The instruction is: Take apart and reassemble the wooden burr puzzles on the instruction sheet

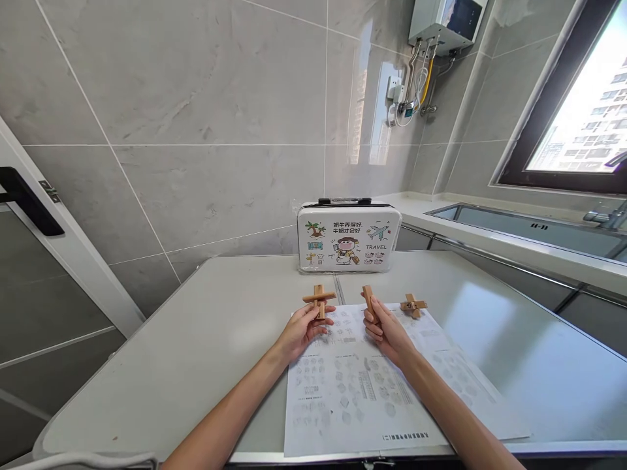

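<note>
My left hand (pixel 306 329) is closed around the lower part of a cross-shaped set of joined wooden puzzle pieces (pixel 319 296). Its crossbar lies over an upright stick. In my right hand (pixel 385 326) a single wooden puzzle stick (pixel 369 303) is pinched between thumb and fingers, its upper end pointing up and slightly left. The two hands are apart, both just over the far part of a printed paper sheet (pixel 353 418). Right of my right hand, a second group of crossed wooden pieces (pixel 414 305) rests at the sheet's far edge.
A white carrying case (pixel 349 238) with cartoon prints stands upright at the back of the folding table (pixel 196 339). To the right runs a counter with a sink (pixel 529 225). A water heater (pixel 447 26) hangs on the tiled wall; a door (pixel 59 274) is at left.
</note>
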The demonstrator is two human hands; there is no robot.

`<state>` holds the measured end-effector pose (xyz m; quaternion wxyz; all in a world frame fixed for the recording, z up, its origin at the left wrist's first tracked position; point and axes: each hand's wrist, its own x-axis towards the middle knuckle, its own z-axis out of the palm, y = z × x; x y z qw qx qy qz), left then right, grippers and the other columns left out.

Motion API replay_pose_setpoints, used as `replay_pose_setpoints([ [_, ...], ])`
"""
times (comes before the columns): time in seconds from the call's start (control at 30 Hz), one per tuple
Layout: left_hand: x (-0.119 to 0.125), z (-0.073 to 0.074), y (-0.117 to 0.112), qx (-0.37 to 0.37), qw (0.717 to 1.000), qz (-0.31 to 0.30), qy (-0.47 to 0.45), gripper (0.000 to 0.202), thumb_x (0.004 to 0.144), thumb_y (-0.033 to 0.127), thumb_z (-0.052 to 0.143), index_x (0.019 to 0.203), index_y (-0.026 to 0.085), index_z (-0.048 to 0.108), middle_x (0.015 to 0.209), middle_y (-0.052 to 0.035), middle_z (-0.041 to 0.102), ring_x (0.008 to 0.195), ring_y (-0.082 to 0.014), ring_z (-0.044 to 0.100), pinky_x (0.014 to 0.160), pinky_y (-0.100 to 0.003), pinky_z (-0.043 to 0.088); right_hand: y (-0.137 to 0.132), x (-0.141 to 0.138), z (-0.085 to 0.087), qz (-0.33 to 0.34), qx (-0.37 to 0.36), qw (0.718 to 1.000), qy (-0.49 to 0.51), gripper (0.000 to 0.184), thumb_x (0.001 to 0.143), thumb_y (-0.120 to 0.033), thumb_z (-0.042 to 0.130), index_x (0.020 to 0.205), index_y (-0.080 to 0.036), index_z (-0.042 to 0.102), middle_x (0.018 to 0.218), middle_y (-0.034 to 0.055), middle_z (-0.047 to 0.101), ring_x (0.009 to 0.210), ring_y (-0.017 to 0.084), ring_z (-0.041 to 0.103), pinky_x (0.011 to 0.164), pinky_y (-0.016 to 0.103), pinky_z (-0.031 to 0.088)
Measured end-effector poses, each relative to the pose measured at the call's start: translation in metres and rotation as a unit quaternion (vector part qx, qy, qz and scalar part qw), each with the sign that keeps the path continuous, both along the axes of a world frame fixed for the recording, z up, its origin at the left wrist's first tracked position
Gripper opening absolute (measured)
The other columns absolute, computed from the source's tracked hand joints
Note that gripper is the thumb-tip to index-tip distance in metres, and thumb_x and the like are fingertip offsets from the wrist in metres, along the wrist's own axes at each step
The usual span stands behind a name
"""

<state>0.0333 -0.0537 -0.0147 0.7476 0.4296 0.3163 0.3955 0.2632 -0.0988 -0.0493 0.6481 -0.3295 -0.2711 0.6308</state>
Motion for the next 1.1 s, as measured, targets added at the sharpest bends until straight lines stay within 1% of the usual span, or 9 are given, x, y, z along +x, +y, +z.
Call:
replay_pose_setpoints([
  [0.03, 0.000, 0.000, 0.000, -0.004, 1.000, -0.003, 0.001, 0.022, 0.099, 0.025, 0.065, 0.115, 0.012, 0.072, 0.130, -0.0187, 0.069, 0.086, -0.0167, 0.074, 0.067, -0.023, 0.059, 0.000, 0.000, 0.001, 0.000, 0.006, 1.000, -0.001, 0.036, 0.084, -0.053, 0.081, 0.097, -0.027, 0.061, 0.065, -0.0091, 0.046, 0.040, 0.005, 0.027, 0.032, 0.017, 0.025],
  [0.1, 0.001, 0.000, 0.000, -0.011, 1.000, -0.010, 0.003, 0.021, 0.100, 0.023, 0.063, 0.115, 0.011, 0.072, 0.130, -0.0188, 0.069, 0.086, -0.0165, 0.073, 0.068, -0.024, 0.060, -0.001, 0.000, 0.005, 0.002, 0.014, 1.000, 0.000, 0.036, 0.084, -0.053, 0.081, 0.099, -0.027, 0.061, 0.064, -0.0094, 0.044, 0.041, 0.006, 0.026, 0.034, 0.017, 0.026],
  [0.2, 0.001, -0.001, 0.000, -0.011, 1.000, -0.025, 0.004, 0.021, 0.099, 0.023, 0.064, 0.116, 0.011, 0.071, 0.130, -0.0187, 0.069, 0.085, -0.0160, 0.073, 0.068, -0.024, 0.060, -0.003, -0.002, 0.012, 0.008, 0.025, 1.000, 0.015, 0.037, 0.080, -0.048, 0.085, 0.092, -0.026, 0.059, 0.071, -0.0069, 0.051, 0.048, 0.007, 0.036, 0.040, 0.019, 0.034],
  [0.27, 0.001, -0.002, 0.000, -0.008, 0.999, -0.032, 0.004, 0.022, 0.098, 0.024, 0.065, 0.114, 0.011, 0.072, 0.131, -0.0189, 0.068, 0.084, -0.0159, 0.073, 0.068, -0.024, 0.060, -0.004, -0.004, 0.015, 0.019, 0.036, 0.999, 0.007, 0.037, 0.078, -0.046, 0.087, 0.093, -0.025, 0.059, 0.077, -0.0052, 0.054, 0.053, 0.009, 0.042, 0.043, 0.021, 0.037],
  [0.4, 0.002, -0.003, -0.001, -0.011, 0.998, -0.055, 0.003, 0.022, 0.096, 0.026, 0.068, 0.112, 0.010, 0.072, 0.127, -0.0189, 0.069, 0.079, -0.0149, 0.071, 0.069, -0.026, 0.059, -0.005, -0.006, 0.016, 0.047, 0.054, 0.997, -0.036, 0.041, 0.080, -0.049, 0.085, 0.102, -0.024, 0.062, 0.081, -0.0032, 0.057, 0.058, 0.009, 0.048, 0.046, 0.022, 0.037],
  [0.6, 0.003, -0.005, -0.002, -0.009, 0.995, -0.099, -0.005, 0.025, 0.095, 0.030, 0.072, 0.111, 0.011, 0.070, 0.116, -0.0149, 0.070, 0.076, -0.0148, 0.069, 0.072, -0.028, 0.058, -0.009, -0.008, 0.015, 0.090, 0.054, 0.991, -0.079, 0.055, 0.081, -0.054, 0.084, 0.122, -0.025, 0.062, 0.079, -0.0023, 0.060, 0.055, 0.009, 0.050, 0.047, 0.022, 0.032],
  [0.8, 0.005, -0.003, -0.006, -0.002, 0.990, -0.138, -0.001, 0.027, 0.093, 0.031, 0.074, 0.110, 0.010, 0.070, 0.108, -0.0135, 0.070, 0.073, -0.0153, 0.068, 0.073, -0.031, 0.056, -0.013, -0.011, 0.017, 0.138, 0.092, 0.974, -0.153, 0.058, 0.090, -0.056, 0.074, 0.138, -0.025, 0.061, 0.081, -0.0009, 0.060, 0.060, 0.011, 0.051, 0.053, 0.025, 0.038],
  [0.93, 0.006, -0.002, -0.007, -0.002, 0.987, -0.160, -0.005, 0.025, 0.092, 0.032, 0.074, 0.103, 0.010, 0.070, 0.104, -0.0116, 0.068, 0.074, -0.0152, 0.068, 0.074, -0.031, 0.055, -0.012, -0.012, 0.014, 0.143, 0.101, 0.969, -0.174, 0.057, 0.092, -0.056, 0.071, 0.139, -0.026, 0.061, 0.080, -0.0018, 0.059, 0.061, 0.011, 0.051, 0.055, 0.025, 0.039],
  [1.1, 0.004, -0.003, -0.006, -0.016, 0.983, -0.182, -0.024, 0.024, 0.093, 0.033, 0.074, 0.103, 0.011, 0.068, 0.097, -0.0074, 0.065, 0.070, -0.0134, 0.066, 0.073, -0.029, 0.054, -0.011, -0.011, 0.016, 0.152, 0.108, 0.966, -0.179, 0.053, 0.093, -0.057, 0.070, 0.136, -0.025, 0.062, 0.081, -0.0015, 0.059, 0.062, 0.011, 0.053, 0.055, 0.026, 0.039],
])
